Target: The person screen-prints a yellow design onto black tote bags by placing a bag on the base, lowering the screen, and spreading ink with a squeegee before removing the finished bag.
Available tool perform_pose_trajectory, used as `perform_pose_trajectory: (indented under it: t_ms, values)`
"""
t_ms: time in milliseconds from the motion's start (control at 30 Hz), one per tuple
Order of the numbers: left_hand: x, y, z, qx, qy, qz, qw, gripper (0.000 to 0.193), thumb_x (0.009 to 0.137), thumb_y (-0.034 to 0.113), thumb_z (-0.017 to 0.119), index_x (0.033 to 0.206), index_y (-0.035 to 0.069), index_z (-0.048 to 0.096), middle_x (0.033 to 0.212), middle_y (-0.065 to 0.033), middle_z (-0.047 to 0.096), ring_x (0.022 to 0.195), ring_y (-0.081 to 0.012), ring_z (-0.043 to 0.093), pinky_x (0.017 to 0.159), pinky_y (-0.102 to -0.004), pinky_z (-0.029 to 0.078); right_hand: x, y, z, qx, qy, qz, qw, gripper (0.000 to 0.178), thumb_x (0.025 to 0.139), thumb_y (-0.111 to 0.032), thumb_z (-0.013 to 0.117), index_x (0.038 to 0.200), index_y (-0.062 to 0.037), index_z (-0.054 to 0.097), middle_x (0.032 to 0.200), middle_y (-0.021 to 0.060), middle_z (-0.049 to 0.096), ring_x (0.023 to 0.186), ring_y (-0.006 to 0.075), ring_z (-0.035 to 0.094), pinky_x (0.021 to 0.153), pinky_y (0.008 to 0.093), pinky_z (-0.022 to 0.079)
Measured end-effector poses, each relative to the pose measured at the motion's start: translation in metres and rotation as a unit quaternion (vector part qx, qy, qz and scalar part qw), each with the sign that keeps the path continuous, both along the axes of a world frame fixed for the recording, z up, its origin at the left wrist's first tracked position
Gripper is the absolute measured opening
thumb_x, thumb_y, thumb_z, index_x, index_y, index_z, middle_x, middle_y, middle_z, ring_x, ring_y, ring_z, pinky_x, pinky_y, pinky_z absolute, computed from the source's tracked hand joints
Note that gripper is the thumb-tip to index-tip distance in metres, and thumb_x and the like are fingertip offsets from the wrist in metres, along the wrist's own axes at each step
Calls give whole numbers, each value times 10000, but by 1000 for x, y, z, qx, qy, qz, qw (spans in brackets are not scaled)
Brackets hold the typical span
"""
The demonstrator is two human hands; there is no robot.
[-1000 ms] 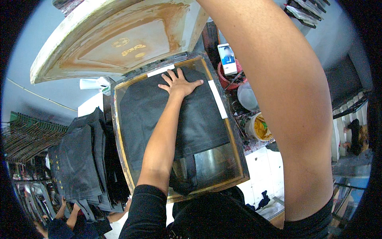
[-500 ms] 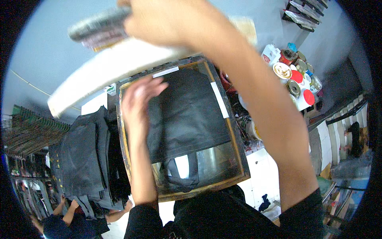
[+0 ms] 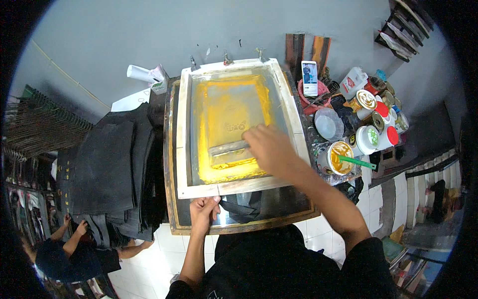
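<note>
A screen printing frame point(image 3: 294, 119) with a white border lies flat over the dark, wood-edged board in front of me. Yellow ink coats much of its mesh point(image 3: 226, 102), thickest around the edges, and a small design shows mid-mesh. My right hand point(image 3: 271, 149) is closed round the right end of a squeegee point(image 3: 226, 148), which lies across the lower half of the mesh with yellow ink on its near side. My left hand point(image 3: 203, 212) has its fingers curled at the frame's near border, left of centre. Beside it, a black fabric strap point(image 3: 244, 209) sticks out from beneath the frame.
Right of the board stand an ink tub point(image 3: 334, 162) with a green stirrer point(image 3: 356, 160), several paint cans, and a phone point(image 3: 309, 78) in a red basket. Black fabric pieces point(image 3: 102, 169) are stacked at left. Another person point(image 3: 69, 254) works at lower left.
The screen frame has swung down flat over the board, covering the black fabric. My right hand brought the squeegee down onto the mesh; my left hand moved from the fabric to the frame's near border.
</note>
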State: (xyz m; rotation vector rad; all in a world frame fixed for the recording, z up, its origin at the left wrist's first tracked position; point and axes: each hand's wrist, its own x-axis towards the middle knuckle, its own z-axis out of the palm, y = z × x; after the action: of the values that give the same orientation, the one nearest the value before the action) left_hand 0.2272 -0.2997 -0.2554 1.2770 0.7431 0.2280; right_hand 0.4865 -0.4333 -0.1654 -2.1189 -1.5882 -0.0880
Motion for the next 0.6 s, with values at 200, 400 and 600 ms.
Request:
perform_pose_trajectory:
  t_ms: [200, 400, 600]
  values:
    - [-1, 0, 0, -23, 3, 10, 1000, 254, 936, 177, 749, 733, 49, 664, 586, -18, 602, 433, -67, 455, 418, -236, 312, -8, -38, 29, -119, 34, 28, 992, 310, 781, -73, 682, 1072, -25, 585, 1029, 163, 633, 1041, 357, 611, 901, 459, 477]
    - [-2, 0, -3, -30, 17, 4, 999, 267, 938, 173, 744, 718, 56, 647, 570, -16, 582, 432, -74, 458, 420, -247, 315, -4, -17, 8, -104, -33, 51, 993, 276, 766, -57, 643, 1031, -24, 574, 1023, 155, 635, 1022, 348, 620, 875, 458, 489]
    - [-2, 7, 3, -43, 53, -26, 997, 254, 942, 209, 721, 769, 36, 651, 604, -44, 608, 456, -99, 501, 446, -263, 361, 95, 82, -12, -103, -61, 18, 993, 227, 847, -79, 639, 1054, -26, 562, 1037, 186, 664, 1009, 404, 645, 863, 522, 499]
